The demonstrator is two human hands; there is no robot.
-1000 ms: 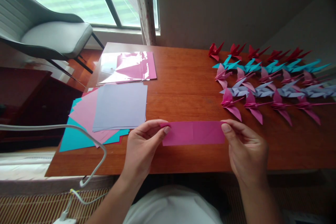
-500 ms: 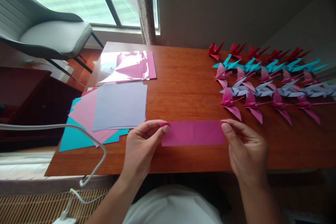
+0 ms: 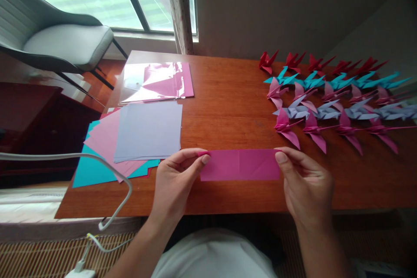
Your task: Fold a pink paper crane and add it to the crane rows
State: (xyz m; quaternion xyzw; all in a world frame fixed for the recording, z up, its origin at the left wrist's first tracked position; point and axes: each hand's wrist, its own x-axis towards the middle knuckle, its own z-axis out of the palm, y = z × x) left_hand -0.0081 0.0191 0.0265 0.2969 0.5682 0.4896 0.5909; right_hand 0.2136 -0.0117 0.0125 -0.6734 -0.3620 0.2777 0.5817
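A magenta sheet of origami paper [image 3: 241,165], folded into a long rectangle with a crease down its middle, is stretched between my two hands near the table's front edge. My left hand [image 3: 177,178] pinches its upper left corner between thumb and fingers. At the opposite upper corner, my right hand [image 3: 306,184] pinches in the same way. Beyond the right hand stand rows of folded paper cranes; the nearest row holds magenta cranes [image 3: 286,128]. Loose grey-lilac sheets [image 3: 150,132] lie fanned over pink and turquoise sheets [image 3: 94,167] just left of my left hand.
A shiny plastic packet [image 3: 156,81] with magenta paper lies at the back left of the wooden table [image 3: 224,104]. Farther cranes are red, turquoise [image 3: 312,80], pink and lilac. A white cable [image 3: 125,195] loops past the table's left front corner. A chair [image 3: 68,47] stands by the window.
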